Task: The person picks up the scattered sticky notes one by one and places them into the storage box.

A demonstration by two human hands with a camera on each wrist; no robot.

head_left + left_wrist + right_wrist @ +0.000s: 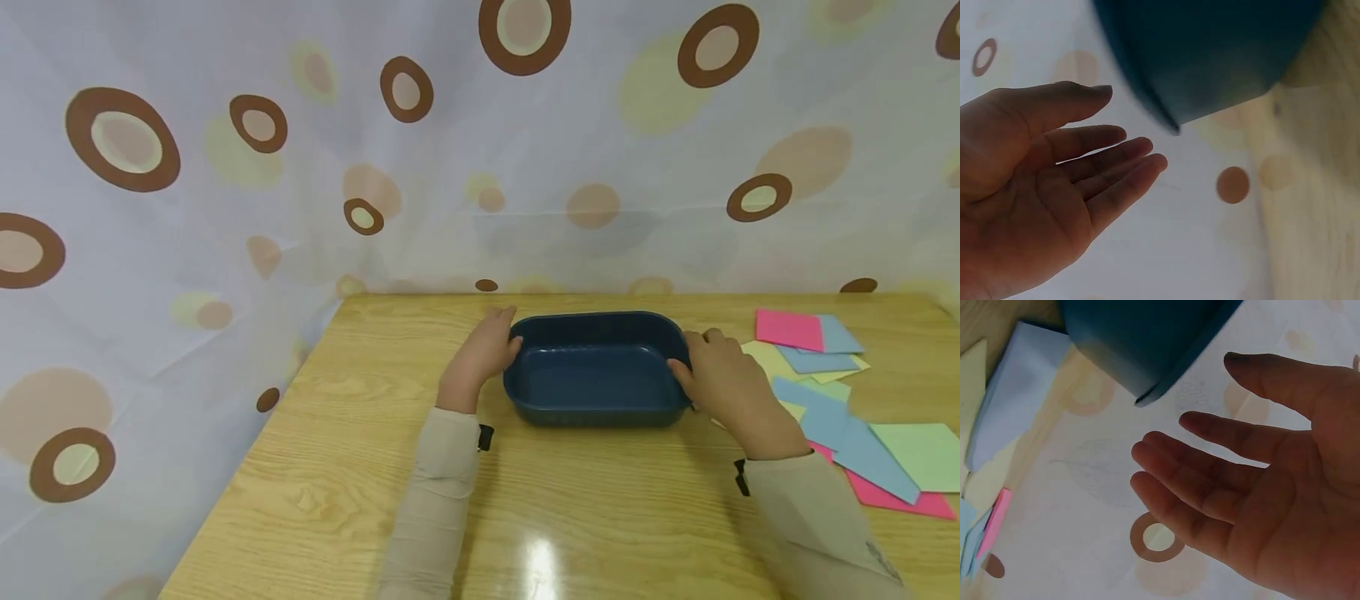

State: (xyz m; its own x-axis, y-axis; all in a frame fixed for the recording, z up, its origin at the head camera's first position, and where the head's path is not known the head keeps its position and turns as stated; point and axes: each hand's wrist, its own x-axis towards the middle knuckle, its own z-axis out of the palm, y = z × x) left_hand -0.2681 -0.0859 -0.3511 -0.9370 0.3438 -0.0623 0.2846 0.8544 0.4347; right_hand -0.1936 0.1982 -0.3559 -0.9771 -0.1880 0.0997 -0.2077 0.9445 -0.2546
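A dark blue rectangular plastic bin (597, 379) with rounded corners sits on the wooden table, its inside bare. My left hand (483, 354) is at its left end, and my right hand (723, 383) at its right end. In the left wrist view, the fingers (1116, 187) are spread and slightly bent, a small gap away from the bin's rim (1163, 119). The right wrist view likewise has the loosely extended fingers (1191, 506) apart from the bin (1129, 344). Neither palm holds anything.
Several coloured paper notes in pink, blue, green and yellow lie scattered on the right, including a green one (922, 457) and a pink one (789, 329). Some lie close by the right hand. A patterned curtain (450, 150) stands behind the wooden table (337, 467) and along its left.
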